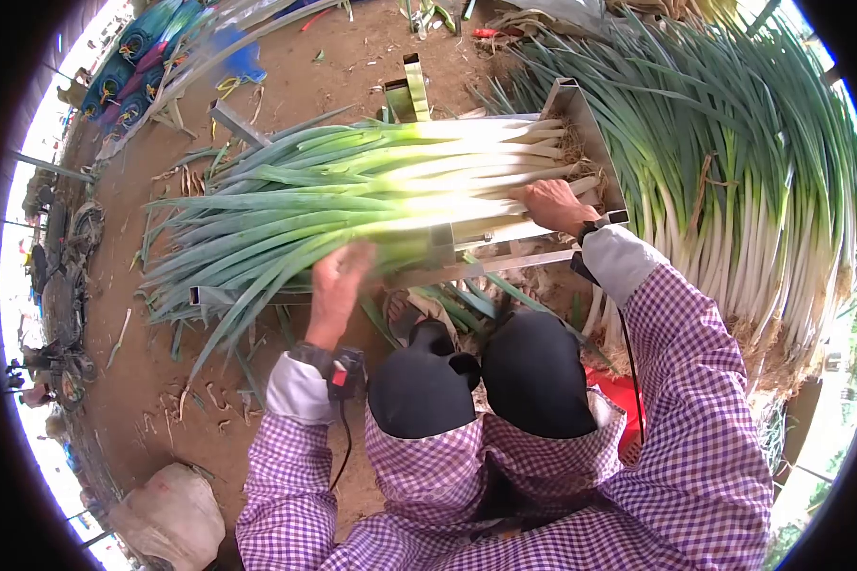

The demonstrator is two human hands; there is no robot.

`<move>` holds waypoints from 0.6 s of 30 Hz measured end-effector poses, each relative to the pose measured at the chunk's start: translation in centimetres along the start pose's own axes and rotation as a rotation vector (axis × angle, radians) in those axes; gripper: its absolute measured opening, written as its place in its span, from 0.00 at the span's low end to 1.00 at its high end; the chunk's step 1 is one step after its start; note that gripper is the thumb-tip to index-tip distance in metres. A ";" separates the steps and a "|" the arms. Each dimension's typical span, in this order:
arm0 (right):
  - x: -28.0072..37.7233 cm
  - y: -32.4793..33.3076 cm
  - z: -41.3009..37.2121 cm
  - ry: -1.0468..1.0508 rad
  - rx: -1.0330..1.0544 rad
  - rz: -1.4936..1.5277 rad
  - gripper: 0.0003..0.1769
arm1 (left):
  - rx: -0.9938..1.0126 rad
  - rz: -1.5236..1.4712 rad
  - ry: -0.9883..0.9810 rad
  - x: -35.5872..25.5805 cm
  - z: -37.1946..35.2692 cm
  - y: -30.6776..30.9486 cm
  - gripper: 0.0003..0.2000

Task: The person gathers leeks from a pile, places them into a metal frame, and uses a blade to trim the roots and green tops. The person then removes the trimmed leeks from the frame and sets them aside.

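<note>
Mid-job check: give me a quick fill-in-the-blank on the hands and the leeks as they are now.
The leek bundle lies in a ___ frame.
The right hand rests on the bundle's ___ stalk end.
The left hand lies on its ___ leaves.
A big leek pile is stacked on the person's ___ side.
Missing words: metal, white, green, right.

scallion bundle (pixel 390 186) | white stalks, green tops | horizontal in metal rack (pixel 586 119)
</note>
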State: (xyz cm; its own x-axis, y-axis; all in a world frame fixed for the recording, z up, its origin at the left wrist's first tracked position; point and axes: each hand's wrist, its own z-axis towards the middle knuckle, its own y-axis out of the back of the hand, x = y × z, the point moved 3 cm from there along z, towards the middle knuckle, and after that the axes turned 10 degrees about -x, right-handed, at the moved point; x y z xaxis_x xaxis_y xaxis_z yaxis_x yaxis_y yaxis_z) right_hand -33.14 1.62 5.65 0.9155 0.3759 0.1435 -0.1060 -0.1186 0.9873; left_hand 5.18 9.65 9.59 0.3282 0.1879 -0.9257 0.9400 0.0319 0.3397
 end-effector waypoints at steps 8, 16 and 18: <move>-0.7 -1.5 0.0 -0.053 -0.040 0.025 0.10 | -0.443 -0.289 0.061 -5.5 0.1 5.8 0.19; -1.0 -2.0 -0.1 -0.047 -0.045 0.016 0.10 | -0.671 -0.340 -0.059 -6.7 3.9 14.3 0.19; -0.8 -1.9 -0.3 -0.051 -0.057 0.024 0.10 | -0.804 -0.344 -0.105 -5.0 5.2 17.3 0.22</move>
State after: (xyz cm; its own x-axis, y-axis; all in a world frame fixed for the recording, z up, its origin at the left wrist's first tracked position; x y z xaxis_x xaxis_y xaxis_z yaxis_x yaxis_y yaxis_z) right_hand -33.76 1.86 3.72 0.9308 0.3261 0.1653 -0.1491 -0.0745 0.9860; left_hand 20.29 4.18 19.25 0.0825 -0.0491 -0.9954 0.6509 0.7590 0.0165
